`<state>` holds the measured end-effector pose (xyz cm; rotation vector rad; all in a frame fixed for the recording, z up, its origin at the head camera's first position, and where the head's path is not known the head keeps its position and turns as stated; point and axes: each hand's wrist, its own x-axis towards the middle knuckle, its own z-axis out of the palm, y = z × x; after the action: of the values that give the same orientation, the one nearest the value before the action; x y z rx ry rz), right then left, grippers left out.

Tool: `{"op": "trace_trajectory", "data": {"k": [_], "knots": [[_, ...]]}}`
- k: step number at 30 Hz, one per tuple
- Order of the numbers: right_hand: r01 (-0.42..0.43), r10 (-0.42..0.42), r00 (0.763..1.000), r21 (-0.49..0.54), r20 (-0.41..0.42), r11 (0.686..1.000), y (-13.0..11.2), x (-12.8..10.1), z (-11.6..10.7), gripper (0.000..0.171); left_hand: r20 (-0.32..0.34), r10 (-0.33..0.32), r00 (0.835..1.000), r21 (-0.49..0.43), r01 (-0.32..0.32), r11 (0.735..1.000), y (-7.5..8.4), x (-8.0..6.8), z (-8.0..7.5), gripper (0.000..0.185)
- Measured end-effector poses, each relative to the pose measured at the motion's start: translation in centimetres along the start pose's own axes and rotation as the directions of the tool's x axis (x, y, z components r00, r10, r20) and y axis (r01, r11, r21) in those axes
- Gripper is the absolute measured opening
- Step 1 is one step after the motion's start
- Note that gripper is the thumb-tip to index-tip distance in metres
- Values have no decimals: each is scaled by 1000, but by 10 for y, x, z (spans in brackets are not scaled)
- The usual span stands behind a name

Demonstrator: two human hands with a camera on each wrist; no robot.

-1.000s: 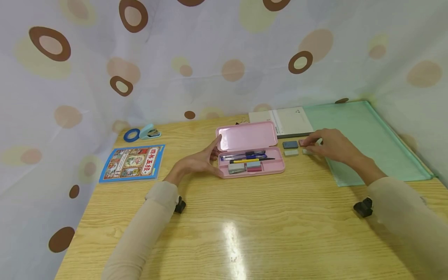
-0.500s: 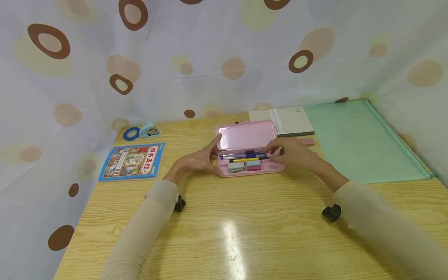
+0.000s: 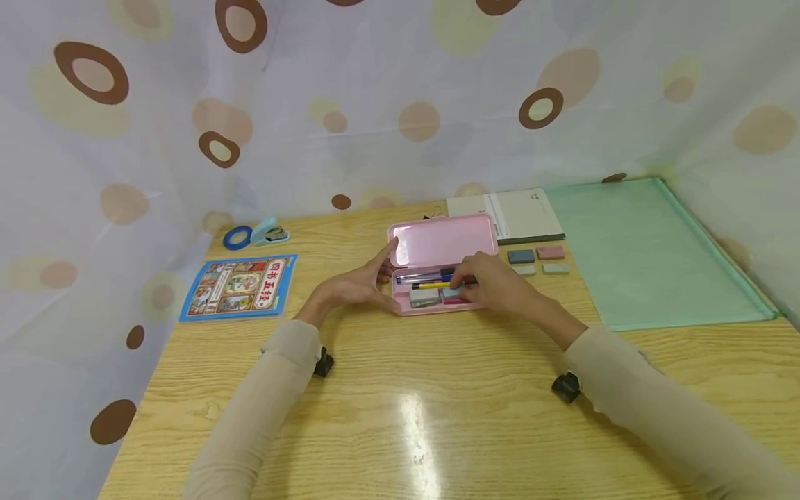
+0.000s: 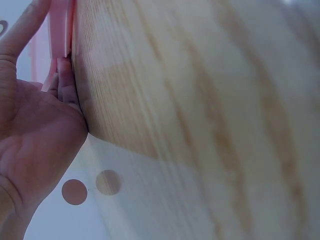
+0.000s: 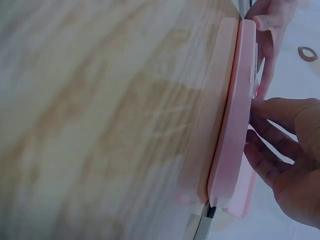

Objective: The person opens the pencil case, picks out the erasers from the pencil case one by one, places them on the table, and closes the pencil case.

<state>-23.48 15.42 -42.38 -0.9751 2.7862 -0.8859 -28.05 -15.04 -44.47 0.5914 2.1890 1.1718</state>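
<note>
A pink pencil case (image 3: 437, 312) lies on the table with its lid (image 3: 446, 243) raised. My left hand (image 3: 353, 288) holds its left end, one finger against the lid and the thumb at the front corner. Inside are pens (image 3: 425, 278), a yellow pen (image 3: 431, 285), a pale grey eraser (image 3: 425, 298), and a light blue eraser (image 3: 447, 294) over a red one. My right hand (image 3: 496, 281) reaches into the case, fingertips right at the light blue eraser; I cannot tell whether they grip it. In the right wrist view, the case wall (image 5: 235, 125) partly hides those fingertips.
Right of the case sit a dark blue eraser (image 3: 521, 256), a pinkish red one (image 3: 550, 253) and two pale ones (image 3: 555, 269). Behind are notebooks (image 3: 525, 215); a green glass sheet (image 3: 650, 257) lies right. At left are a picture booklet (image 3: 240, 288), blue tape (image 3: 237, 237) and a stapler (image 3: 269, 232).
My right hand has moved left from the erasers on the table into the case, uncovering the red and pale erasers there. My left hand stays at the case's left end.
</note>
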Motion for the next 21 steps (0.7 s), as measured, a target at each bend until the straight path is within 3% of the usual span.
{"op": "trace_trajectory", "data": {"k": [11,17,21], "knots": [[35,-34,999,-51,17,998,-3,-8,-1,12,-6,-16,1000,0,16,1000,1,2,0,133],[-69,69,998,101,2,992,3,-11,-9,13,-10,-21,1000,-11,21,1000,2,1,1,134],[-65,70,997,142,-35,988,10,-17,-23,13,-11,-20,1000,-9,20,1000,2,0,1,133]]}}
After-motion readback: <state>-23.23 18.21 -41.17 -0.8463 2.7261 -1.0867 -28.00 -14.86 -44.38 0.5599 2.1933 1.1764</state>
